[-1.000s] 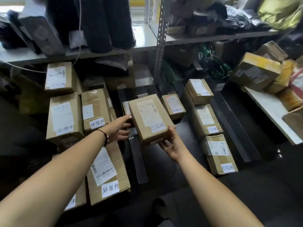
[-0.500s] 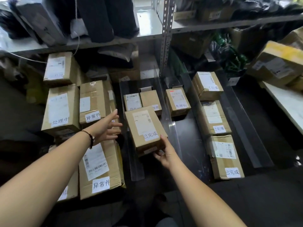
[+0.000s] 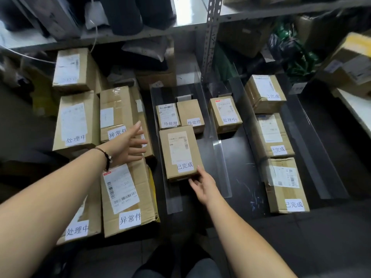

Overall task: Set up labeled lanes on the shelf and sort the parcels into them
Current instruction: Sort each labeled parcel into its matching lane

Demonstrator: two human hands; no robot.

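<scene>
In the head view, my right hand [image 3: 202, 185] lightly pinched the near right corner of a parcel [image 3: 180, 153], thumb on its side and fingertips at its near end. The parcel lay flat on the shelf [image 3: 241, 177] in the centre of the frame, in the lane left of a clear divider [image 3: 218, 149], just in front of two small boxes [image 3: 167, 116] tagged 待处理. My left hand [image 3: 128, 147] hovered spread and empty over the big boxes at centre left.

I judged this to be the sorting step. The parcel's tag read 已完成, matching the row of boxes [image 3: 275, 133] at right, so the next move probably called for a firmer grip and a lift over the divider.
</scene>
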